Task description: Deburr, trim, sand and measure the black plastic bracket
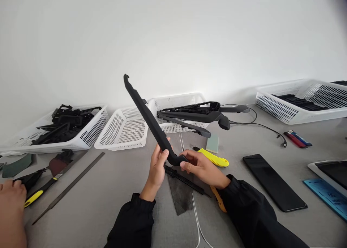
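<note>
A long black plastic trim piece (pixel 149 119) slants up and to the left above the table, its curved lower end toward me. My left hand (pixel 158 165) is closed around it just above the bend. With thumb and fingers, my right hand (pixel 199 165) grips the curved tip. Beneath my hands lie a thin black strip (pixel 187 181) and a dark sanding sheet (pixel 180 199). Beyond my right hand are a yellow utility knife (pixel 214 157) and a pale green block (pixel 213 143). An orange-handled tool (pixel 218 199) is partly under my right sleeve.
White baskets with black parts stand at the left (pixel 94 130), centre (pixel 177 98) and right (pixel 290 114); a smaller white basket (pixel 121 145) stands between. A flat file (pixel 76 181), a phone (pixel 273 181) and cables (pixel 255 123) lie about. Another person's hand (pixel 12 201) is at the left edge.
</note>
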### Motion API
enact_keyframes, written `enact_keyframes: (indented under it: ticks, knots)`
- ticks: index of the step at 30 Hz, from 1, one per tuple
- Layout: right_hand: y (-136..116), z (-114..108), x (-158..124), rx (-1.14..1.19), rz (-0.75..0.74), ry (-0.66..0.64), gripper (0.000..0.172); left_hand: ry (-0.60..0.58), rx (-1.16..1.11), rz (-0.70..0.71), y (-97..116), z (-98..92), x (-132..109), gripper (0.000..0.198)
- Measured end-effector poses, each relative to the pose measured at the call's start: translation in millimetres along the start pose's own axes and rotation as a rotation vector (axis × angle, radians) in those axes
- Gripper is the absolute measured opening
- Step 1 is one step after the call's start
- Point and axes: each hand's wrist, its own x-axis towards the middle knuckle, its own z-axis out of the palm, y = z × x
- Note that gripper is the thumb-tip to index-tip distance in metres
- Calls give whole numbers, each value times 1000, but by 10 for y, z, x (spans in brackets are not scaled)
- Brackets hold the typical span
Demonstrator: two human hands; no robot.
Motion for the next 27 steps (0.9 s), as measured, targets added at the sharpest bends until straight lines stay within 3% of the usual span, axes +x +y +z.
enact_keyframes:
  ticks: [4, 7, 11, 14, 16, 19, 24, 27]
  knots:
    - [73, -26, 29, -297, -82, 219, 25, -59, -199, -85, 41, -49, 37, 64]
    - [180, -80, 58, -407, -96, 364, 26, -118, -225, -132, 27, -108, 88, 83]
    - [273, -161, 85, -481, -128, 467, 29, -254, -269, -385, -51, -100, 95, 69]
    - [285, -208, 91, -525, -130, 521, 33, -440, -415, -631, -64, -67, 56, 65]
    - [289, -241, 87, -544, -113, 549, 35, -510, -512, -682, -39, -67, 39, 59]
    - [311, -317, 80, -578, -43, 617, 37, -495, -613, -652, 12, -92, 46, 51]
    - [346, -420, 81, -610, 91, 674, 55, -447, -593, -593, 31, -59, 86, 47]
    - [301, -367, 73, -645, 67, 575, 41, -287, -551, -520, 13, 12, 83, 39]
